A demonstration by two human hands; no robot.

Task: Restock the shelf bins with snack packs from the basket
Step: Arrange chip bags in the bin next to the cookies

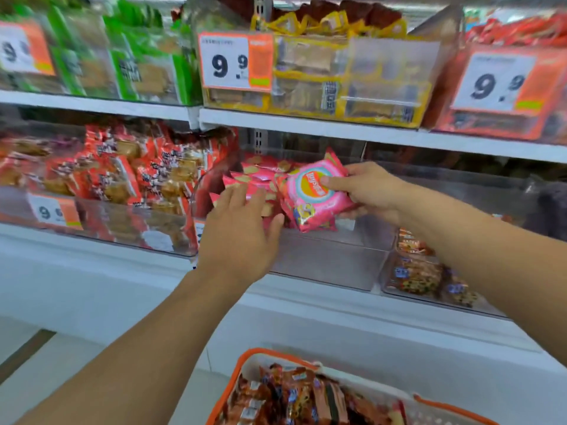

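Hands — glossy pink pack

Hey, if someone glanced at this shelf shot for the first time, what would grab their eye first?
Probably the bright pink snack pack at centre, gripped by the right hand over the clear middle bin, while the left hand rests flat on the pink packs already inside. Next, the big 9.9 price tag on the shelf above, and the orange-rimmed basket of snacks at the bottom.
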